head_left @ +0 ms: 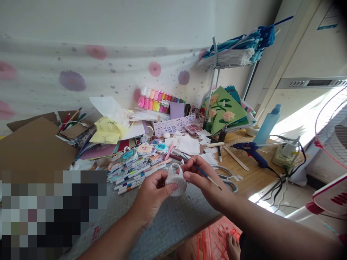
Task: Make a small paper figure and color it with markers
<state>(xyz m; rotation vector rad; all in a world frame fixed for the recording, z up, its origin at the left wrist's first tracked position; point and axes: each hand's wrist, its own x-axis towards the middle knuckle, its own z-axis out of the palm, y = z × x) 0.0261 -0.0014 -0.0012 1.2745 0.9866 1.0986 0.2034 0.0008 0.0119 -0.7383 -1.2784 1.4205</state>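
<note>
Over the front of the table, a small white textured piece, round with a loop on top like a miniature basket, is pinched between the thumb and fingers of my left hand. My right hand has its thumb and fingertips against the right side of the same piece. A thin blue-handled paintbrush lies across the fingers of that right hand, its dark tip pointing down to the right. Just left of the hands lie several pens in a loose row. Grey-handled scissors lie partly hidden behind my right hand.
Small decorated pieces are heaped behind the pens. A blue glue gun sits at right, its cable running off the edge, near a blue bottle. Cardboard stands at left. A grey cutting mat covers the front.
</note>
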